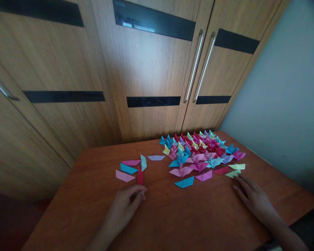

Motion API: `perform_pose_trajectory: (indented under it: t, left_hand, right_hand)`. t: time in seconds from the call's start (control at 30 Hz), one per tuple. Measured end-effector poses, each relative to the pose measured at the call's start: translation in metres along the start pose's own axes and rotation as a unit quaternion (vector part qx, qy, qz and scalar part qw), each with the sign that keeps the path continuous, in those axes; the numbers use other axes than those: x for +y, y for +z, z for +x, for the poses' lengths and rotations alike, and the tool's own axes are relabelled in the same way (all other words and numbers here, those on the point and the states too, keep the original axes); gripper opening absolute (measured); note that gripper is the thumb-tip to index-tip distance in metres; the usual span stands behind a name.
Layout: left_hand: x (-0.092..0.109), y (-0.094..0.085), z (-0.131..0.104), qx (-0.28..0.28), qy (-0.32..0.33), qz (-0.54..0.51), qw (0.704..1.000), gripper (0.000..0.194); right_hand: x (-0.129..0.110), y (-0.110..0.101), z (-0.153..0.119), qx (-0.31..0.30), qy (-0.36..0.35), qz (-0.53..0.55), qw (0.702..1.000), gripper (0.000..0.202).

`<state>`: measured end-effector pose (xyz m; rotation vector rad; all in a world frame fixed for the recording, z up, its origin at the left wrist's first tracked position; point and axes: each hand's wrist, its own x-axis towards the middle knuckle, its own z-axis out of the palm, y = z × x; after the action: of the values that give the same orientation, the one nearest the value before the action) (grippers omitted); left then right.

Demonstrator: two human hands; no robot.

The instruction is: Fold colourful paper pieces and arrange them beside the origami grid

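Note:
My left hand is over the table with its fingers curled and the thumb near the fingertips; nothing shows in them. Just beyond its knuckles lies a red folded paper strip. Around that are a pink piece, a blue piece, a magenta piece and a pale mint piece. On the right, my right hand lies with its fingers stretched out, the fingertips at the edge of a light green folded paper piece. A pale yellow piece sits just behind it.
Rows of colourful origami cranes stand at the table's back right. Blue, magenta, red and lavender flat pieces lie near them. Behind the wooden table are cupboard doors; a wall is at right.

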<state>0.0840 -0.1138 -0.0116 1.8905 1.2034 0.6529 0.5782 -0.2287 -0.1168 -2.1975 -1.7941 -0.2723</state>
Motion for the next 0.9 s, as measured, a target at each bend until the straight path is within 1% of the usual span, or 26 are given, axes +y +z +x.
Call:
perform_pose_trajectory:
  t: [0.23, 0.4, 0.57, 0.73, 0.9]
  left_hand:
    - [-0.0006, 0.0002, 0.0012, -0.006, 0.001, 0.011, 1.0, 0.021]
    - [-0.003, 0.0006, -0.0001, -0.004, 0.005, 0.01, 1.0, 0.021]
    - [-0.0003, -0.0005, -0.0008, -0.008, 0.006, 0.008, 1.0, 0.021]
    - [0.0017, -0.0014, -0.0003, -0.007, 0.002, 0.009, 1.0, 0.022]
    - [-0.0004, -0.0004, 0.0, -0.007, 0.0, 0.013, 1.0, 0.021]
  right_hand:
    - [0.001, 0.0004, 0.0, 0.014, 0.003, 0.007, 1.0, 0.053]
    - [0.0011, -0.0001, -0.0001, 0.009, 0.004, 0.011, 1.0, 0.053]
    - [-0.0004, -0.002, 0.0014, 0.001, 0.012, 0.015, 1.0, 0.052]
    - [0.0014, -0.0003, 0.002, 0.001, 0.005, 0.016, 1.0, 0.052]
    - [0.0007, 0.0003, 0.0004, 0.012, -0.001, 0.009, 1.0, 0.052]
